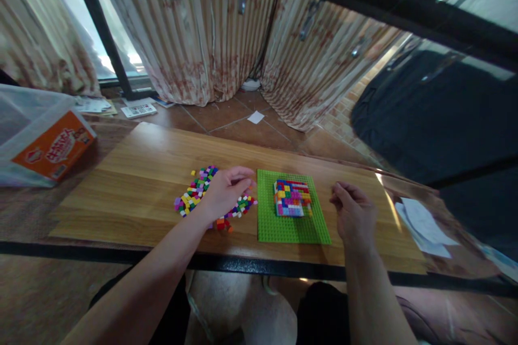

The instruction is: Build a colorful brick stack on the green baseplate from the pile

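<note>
My left hand point(226, 190) hovers over a pile of small coloured bricks point(198, 186), hiding part of it. Its fingers stretch to the right with the thumb apart, and I see nothing held in them. A green baseplate point(269, 232) lies just right of the pile. On the plate stands a block of stacked multicoloured bricks point(292, 198), with red, yellow, blue, white and pink showing. To the right of the plate, my right hand point(356, 213) is closed, thumb and forefinger pinched together. Whatever may be between those fingertips is too small to tell.
The wooden board point(133, 183) carries the plate and pile. A clear plastic tub point(36, 140) with an orange label stands at the left. White papers point(424, 223) lie at the right, beside a dark covered shape point(437, 113). A dark table edge point(243, 264) runs along the front.
</note>
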The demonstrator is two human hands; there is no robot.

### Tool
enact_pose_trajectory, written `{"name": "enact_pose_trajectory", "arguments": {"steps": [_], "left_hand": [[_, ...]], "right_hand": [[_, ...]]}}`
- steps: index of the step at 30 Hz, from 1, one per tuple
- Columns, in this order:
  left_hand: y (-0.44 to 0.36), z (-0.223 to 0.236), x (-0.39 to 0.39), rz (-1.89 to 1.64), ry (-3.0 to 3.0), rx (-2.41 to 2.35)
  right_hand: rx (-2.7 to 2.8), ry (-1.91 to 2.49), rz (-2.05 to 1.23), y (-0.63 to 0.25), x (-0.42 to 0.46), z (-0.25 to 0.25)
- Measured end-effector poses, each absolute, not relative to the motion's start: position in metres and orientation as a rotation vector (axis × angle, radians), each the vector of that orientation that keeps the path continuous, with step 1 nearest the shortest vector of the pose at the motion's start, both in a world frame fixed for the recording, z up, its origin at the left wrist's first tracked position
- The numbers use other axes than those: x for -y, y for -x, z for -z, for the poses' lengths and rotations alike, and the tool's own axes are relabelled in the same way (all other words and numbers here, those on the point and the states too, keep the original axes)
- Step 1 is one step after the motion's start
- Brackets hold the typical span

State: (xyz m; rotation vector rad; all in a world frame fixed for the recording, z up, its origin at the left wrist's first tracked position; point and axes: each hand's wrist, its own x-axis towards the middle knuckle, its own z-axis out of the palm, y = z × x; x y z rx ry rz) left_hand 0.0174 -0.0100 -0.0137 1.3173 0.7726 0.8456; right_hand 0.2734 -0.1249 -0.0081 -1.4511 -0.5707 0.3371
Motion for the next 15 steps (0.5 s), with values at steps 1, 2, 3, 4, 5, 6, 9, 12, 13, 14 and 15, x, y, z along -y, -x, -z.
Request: {"name": "enact_pose_trajectory", "arguments": {"steps": [1, 2, 3, 4, 5, 6, 9, 12, 13, 14, 15], "left_hand": [[-0.016, 0.013, 0.008, -0.863, -1.306, -0.788], [-0.015, 0.013, 0.007, -0.879, -1.290, -0.801], [-0.014, 0.013, 0.005, -0.893, -1.272, -0.813], [-0.013, 0.014, 0.004, -0.904, -1.256, -0.821], [-0.012, 0.014, 0.002, -0.915, -1.245, -0.826], [-0.011, 0.015, 0.001, -0.928, -1.237, -0.830], [-0.009, 0.017, -0.002, -0.970, -1.247, -0.840], [-0.008, 0.016, -0.003, -0.974, -1.261, -0.850], [-0.008, 0.016, -0.002, -0.973, -1.267, -0.852], [-0.007, 0.015, -0.002, -0.974, -1.275, -0.855], [-0.007, 0.014, -0.002, -0.976, -1.285, -0.857]], "right_hand": [[0.622, 1.463, -0.286, -0.267, 0.123, 0.007], [0.684, 1.482, -0.243, -0.259, 0.122, 0.007], [0.757, 1.502, -0.219, -0.250, 0.122, 0.007], [0.833, 1.515, -0.218, -0.239, 0.122, 0.007], [0.909, 1.512, -0.243, -0.227, 0.122, 0.007], [1.002, 1.511, -0.286, -0.214, 0.123, 0.008], [1.439, 1.478, -0.414, -0.179, 0.125, 0.009], [1.767, 1.422, -0.574, -0.151, 0.125, 0.012], [1.834, 1.412, -0.629, -0.144, 0.125, 0.014], [1.881, 1.421, -0.666, -0.138, 0.125, 0.017], [1.923, 1.439, -0.682, -0.133, 0.124, 0.019]]}}
